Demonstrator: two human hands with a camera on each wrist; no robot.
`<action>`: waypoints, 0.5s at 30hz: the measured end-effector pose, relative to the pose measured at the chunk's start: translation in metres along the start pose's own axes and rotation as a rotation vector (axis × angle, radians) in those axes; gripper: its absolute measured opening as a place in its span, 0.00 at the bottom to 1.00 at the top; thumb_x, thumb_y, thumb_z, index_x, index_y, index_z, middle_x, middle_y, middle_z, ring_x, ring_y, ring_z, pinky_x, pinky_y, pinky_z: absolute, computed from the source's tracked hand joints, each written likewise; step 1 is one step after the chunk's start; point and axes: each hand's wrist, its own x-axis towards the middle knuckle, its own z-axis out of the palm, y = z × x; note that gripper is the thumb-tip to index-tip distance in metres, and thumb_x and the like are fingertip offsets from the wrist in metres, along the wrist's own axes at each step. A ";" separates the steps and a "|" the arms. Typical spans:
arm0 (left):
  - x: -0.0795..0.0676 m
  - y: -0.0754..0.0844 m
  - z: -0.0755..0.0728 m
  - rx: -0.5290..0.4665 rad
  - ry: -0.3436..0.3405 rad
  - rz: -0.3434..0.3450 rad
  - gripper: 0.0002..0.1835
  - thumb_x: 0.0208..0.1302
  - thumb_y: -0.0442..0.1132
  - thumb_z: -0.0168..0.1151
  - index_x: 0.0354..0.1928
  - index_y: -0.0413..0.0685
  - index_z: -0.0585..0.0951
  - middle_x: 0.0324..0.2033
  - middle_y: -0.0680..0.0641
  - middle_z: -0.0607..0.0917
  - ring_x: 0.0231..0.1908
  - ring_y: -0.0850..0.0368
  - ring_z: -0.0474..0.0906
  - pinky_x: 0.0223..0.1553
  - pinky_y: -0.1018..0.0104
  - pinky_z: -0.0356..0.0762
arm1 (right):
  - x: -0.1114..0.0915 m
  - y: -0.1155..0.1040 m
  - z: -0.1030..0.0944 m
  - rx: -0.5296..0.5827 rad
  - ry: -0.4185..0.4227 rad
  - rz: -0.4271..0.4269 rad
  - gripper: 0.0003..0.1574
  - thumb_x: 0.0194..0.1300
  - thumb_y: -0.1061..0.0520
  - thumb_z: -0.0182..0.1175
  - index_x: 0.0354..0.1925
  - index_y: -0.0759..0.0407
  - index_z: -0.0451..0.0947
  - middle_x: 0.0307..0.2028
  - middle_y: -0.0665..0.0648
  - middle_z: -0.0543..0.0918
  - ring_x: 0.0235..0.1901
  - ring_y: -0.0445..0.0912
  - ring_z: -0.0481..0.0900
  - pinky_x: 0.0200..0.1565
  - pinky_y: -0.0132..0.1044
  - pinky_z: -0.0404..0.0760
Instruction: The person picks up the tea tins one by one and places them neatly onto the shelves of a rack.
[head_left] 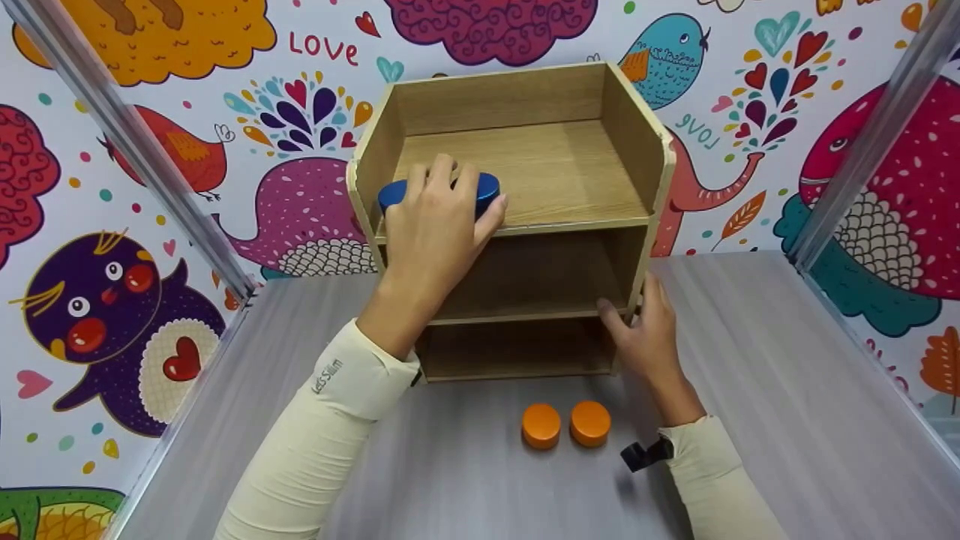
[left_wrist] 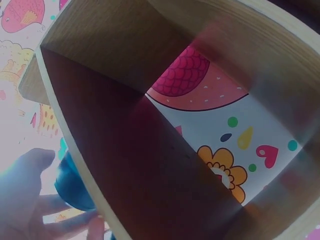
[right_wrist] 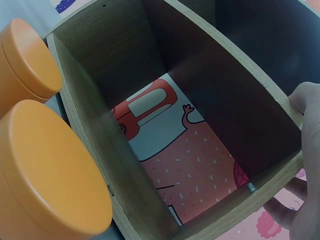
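Observation:
My left hand (head_left: 435, 217) grips two blue round-topped canisters (head_left: 487, 187) from above, at the front left of the wooden shelf unit's (head_left: 517, 220) top tier. The fingers cover much of both; in the left wrist view one blue canister (left_wrist: 75, 185) shows beside the board's edge, next to the left hand (left_wrist: 35, 200). On the unit's right side, my right hand (head_left: 649, 330) holds the side panel, thumb at the front edge and fingers outside. The right wrist view shows this right hand (right_wrist: 305, 165) at the board edge.
Two orange lidded canisters (head_left: 541, 426) stand side by side on the grey table (head_left: 450, 465) before the unit. Two open compartments (head_left: 532, 274) lie below the top tier. Behind is a cartoon-patterned wall (head_left: 300, 97), with metal posts (head_left: 142, 150) at both sides.

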 end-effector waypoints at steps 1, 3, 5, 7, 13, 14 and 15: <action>0.000 0.000 -0.001 0.006 0.007 0.004 0.30 0.62 0.65 0.47 0.53 0.51 0.77 0.50 0.45 0.77 0.48 0.49 0.72 0.34 0.46 0.81 | 0.000 0.000 0.000 0.001 -0.002 -0.004 0.41 0.56 0.47 0.64 0.66 0.45 0.60 0.53 0.54 0.72 0.49 0.49 0.74 0.45 0.54 0.79; -0.001 0.001 -0.002 0.012 0.013 0.007 0.30 0.62 0.65 0.46 0.53 0.51 0.77 0.51 0.45 0.77 0.49 0.49 0.71 0.34 0.46 0.81 | 0.000 0.000 0.000 0.005 -0.004 -0.006 0.42 0.56 0.47 0.64 0.66 0.45 0.60 0.53 0.55 0.72 0.49 0.49 0.74 0.44 0.54 0.79; -0.002 0.002 -0.004 0.013 0.010 0.008 0.31 0.62 0.66 0.46 0.54 0.52 0.76 0.52 0.45 0.77 0.51 0.49 0.71 0.35 0.46 0.80 | 0.000 0.000 0.000 0.009 -0.006 -0.004 0.42 0.56 0.47 0.64 0.66 0.43 0.60 0.53 0.54 0.72 0.50 0.48 0.74 0.44 0.54 0.79; -0.003 0.003 -0.007 0.015 0.006 0.008 0.31 0.62 0.66 0.46 0.55 0.52 0.76 0.53 0.45 0.77 0.52 0.49 0.71 0.36 0.46 0.80 | 0.000 0.000 0.000 0.011 -0.008 -0.001 0.42 0.56 0.47 0.65 0.67 0.42 0.59 0.54 0.54 0.72 0.50 0.48 0.74 0.44 0.55 0.79; -0.010 0.005 -0.011 -0.001 0.027 0.028 0.32 0.62 0.65 0.48 0.59 0.52 0.73 0.54 0.44 0.76 0.53 0.48 0.71 0.39 0.46 0.80 | 0.000 -0.001 0.000 0.014 -0.010 0.001 0.42 0.56 0.47 0.65 0.67 0.40 0.59 0.54 0.54 0.71 0.51 0.48 0.74 0.45 0.55 0.79; -0.012 0.005 -0.012 -0.005 0.035 0.034 0.32 0.62 0.64 0.49 0.59 0.51 0.73 0.54 0.43 0.76 0.53 0.47 0.71 0.40 0.47 0.80 | 0.000 -0.001 0.000 0.013 -0.009 0.001 0.42 0.56 0.47 0.65 0.66 0.40 0.59 0.54 0.54 0.72 0.51 0.48 0.74 0.45 0.55 0.79; -0.014 0.005 -0.012 -0.008 0.042 0.039 0.32 0.62 0.64 0.49 0.59 0.51 0.73 0.54 0.43 0.76 0.53 0.47 0.71 0.40 0.47 0.80 | 0.000 -0.001 0.000 0.014 -0.009 0.002 0.42 0.56 0.47 0.65 0.66 0.40 0.59 0.54 0.54 0.71 0.50 0.48 0.74 0.45 0.55 0.79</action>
